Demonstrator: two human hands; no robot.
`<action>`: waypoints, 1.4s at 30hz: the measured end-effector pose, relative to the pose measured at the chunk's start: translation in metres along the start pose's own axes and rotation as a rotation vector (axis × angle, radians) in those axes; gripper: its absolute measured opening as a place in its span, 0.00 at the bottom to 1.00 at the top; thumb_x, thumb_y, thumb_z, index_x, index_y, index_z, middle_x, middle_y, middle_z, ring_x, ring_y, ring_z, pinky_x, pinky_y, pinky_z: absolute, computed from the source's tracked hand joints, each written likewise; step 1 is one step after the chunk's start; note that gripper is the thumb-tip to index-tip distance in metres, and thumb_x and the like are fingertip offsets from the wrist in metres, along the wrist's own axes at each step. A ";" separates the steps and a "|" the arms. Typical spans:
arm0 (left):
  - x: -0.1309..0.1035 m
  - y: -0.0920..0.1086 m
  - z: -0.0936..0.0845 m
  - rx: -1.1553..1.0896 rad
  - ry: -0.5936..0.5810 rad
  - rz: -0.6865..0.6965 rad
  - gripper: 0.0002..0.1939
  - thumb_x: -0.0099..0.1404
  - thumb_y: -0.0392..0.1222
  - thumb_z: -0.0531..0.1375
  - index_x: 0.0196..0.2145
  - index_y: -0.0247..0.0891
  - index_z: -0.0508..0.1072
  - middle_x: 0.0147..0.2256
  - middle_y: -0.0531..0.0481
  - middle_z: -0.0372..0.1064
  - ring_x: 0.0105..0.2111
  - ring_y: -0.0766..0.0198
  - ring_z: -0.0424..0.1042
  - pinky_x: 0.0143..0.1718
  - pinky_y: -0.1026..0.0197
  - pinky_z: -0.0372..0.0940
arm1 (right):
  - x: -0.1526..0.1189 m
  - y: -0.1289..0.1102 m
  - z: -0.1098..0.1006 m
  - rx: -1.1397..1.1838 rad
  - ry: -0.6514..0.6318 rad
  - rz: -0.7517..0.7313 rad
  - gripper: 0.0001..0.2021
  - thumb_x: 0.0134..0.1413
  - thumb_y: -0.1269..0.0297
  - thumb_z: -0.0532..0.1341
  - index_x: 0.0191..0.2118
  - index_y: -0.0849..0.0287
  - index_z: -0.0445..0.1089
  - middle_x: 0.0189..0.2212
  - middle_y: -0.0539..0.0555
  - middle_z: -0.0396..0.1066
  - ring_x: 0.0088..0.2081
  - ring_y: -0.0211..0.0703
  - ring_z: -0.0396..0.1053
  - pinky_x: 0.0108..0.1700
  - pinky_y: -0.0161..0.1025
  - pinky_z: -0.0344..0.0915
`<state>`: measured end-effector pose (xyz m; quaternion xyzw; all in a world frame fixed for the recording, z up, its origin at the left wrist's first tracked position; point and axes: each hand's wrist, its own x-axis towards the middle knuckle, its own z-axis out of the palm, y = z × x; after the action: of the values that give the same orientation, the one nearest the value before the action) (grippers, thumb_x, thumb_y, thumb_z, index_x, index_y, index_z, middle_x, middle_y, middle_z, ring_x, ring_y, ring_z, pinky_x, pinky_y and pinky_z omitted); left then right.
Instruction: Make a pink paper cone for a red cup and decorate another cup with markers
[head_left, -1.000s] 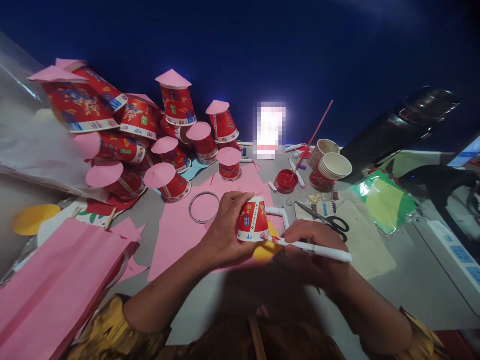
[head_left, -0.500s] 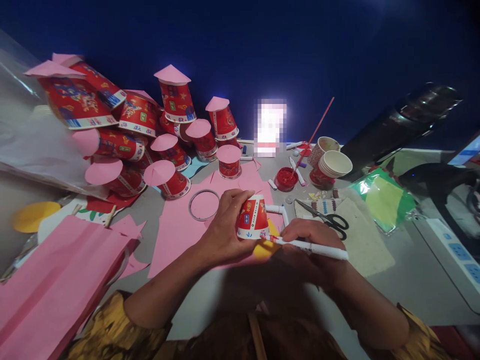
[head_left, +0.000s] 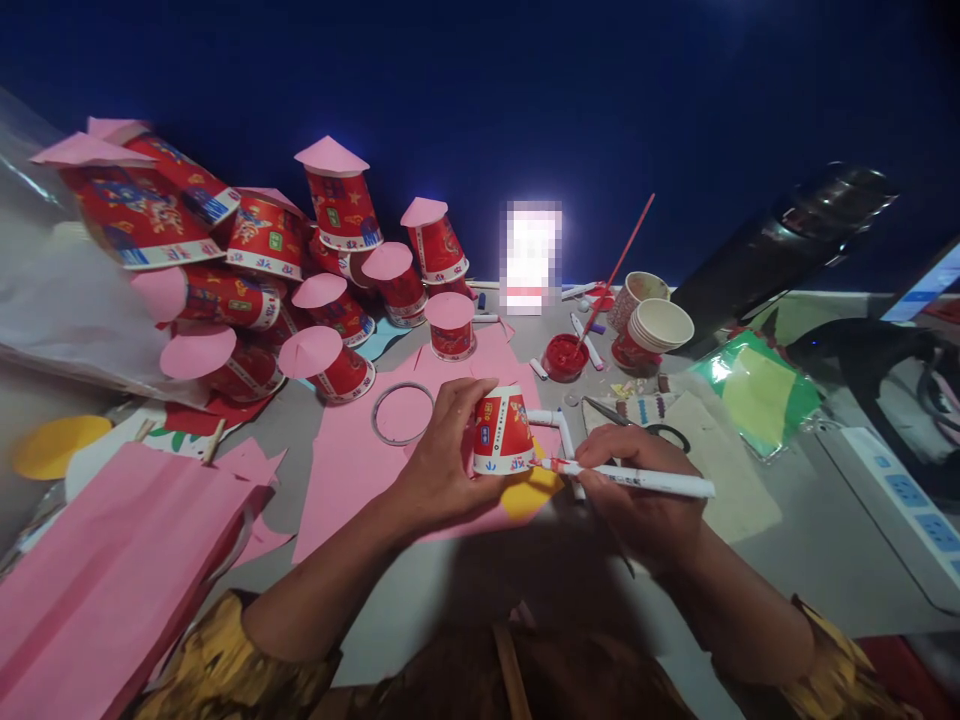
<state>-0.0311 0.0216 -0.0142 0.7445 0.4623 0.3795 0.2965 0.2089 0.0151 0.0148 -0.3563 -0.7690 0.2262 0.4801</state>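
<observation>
My left hand (head_left: 442, 455) is wrapped round an upside-down red paper cup (head_left: 504, 432) printed with patterns, its white rim at the bottom carrying small blue and red marks. In my right hand (head_left: 649, 490) is a white marker (head_left: 637, 478) with a red tip, held nearly level. The tip meets or almost meets the cup's rim on the right side. Under the cup lie pink paper (head_left: 345, 490) and a yellow paper piece (head_left: 529, 492). Further white markers (head_left: 564, 432) rest just behind my right hand.
Several red cups with pink cone tops (head_left: 341, 205) are piled at the back left. A grey ring (head_left: 403, 413) lies on the pink paper. Toward the right are a red paint pot (head_left: 565, 358), stacked cups (head_left: 660, 328), scissors (head_left: 667, 437), a black flask (head_left: 787, 235) and a power strip (head_left: 904, 500).
The cup has turned slightly in my left hand, showing more of its right-hand pattern. My right hand and the marker have shifted a little right, with the tip still at the rim.
</observation>
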 end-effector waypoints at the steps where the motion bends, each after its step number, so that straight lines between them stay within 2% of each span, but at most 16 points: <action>1: 0.000 0.000 0.000 0.002 -0.002 -0.005 0.43 0.59 0.48 0.72 0.66 0.47 0.56 0.61 0.40 0.57 0.63 0.44 0.62 0.65 0.37 0.64 | 0.001 0.000 0.000 -0.008 -0.010 -0.010 0.04 0.59 0.70 0.64 0.34 0.54 0.71 0.25 0.49 0.77 0.25 0.41 0.75 0.29 0.36 0.71; 10: 0.000 0.001 0.000 0.008 -0.011 0.008 0.43 0.59 0.47 0.71 0.66 0.47 0.56 0.61 0.40 0.57 0.63 0.44 0.62 0.65 0.36 0.63 | 0.002 0.000 0.000 -0.042 -0.097 -0.042 0.04 0.62 0.68 0.63 0.35 0.54 0.71 0.25 0.50 0.78 0.25 0.40 0.75 0.27 0.35 0.67; 17: -0.001 0.001 0.000 0.032 -0.007 0.018 0.44 0.58 0.49 0.72 0.66 0.47 0.57 0.61 0.39 0.57 0.64 0.42 0.61 0.65 0.36 0.63 | 0.002 0.001 0.003 -0.074 -0.114 -0.057 0.05 0.60 0.69 0.64 0.32 0.54 0.71 0.24 0.49 0.78 0.24 0.39 0.75 0.28 0.34 0.67; 33: -0.001 0.003 0.000 0.045 -0.029 0.019 0.43 0.59 0.51 0.71 0.66 0.47 0.57 0.60 0.39 0.55 0.64 0.42 0.60 0.65 0.34 0.62 | 0.001 0.000 0.002 -0.085 -0.101 0.003 0.05 0.59 0.68 0.64 0.31 0.55 0.72 0.24 0.50 0.78 0.24 0.40 0.74 0.27 0.35 0.67; 42: 0.000 0.006 0.001 0.018 -0.040 -0.002 0.43 0.59 0.52 0.71 0.66 0.46 0.59 0.60 0.39 0.57 0.64 0.42 0.61 0.65 0.36 0.64 | 0.003 -0.004 0.006 -0.066 -0.058 -0.083 0.05 0.62 0.68 0.63 0.33 0.54 0.71 0.24 0.50 0.79 0.24 0.40 0.76 0.28 0.34 0.68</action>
<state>-0.0272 0.0186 -0.0098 0.7539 0.4606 0.3602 0.2995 0.2010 0.0152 0.0164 -0.3327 -0.8039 0.1910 0.4545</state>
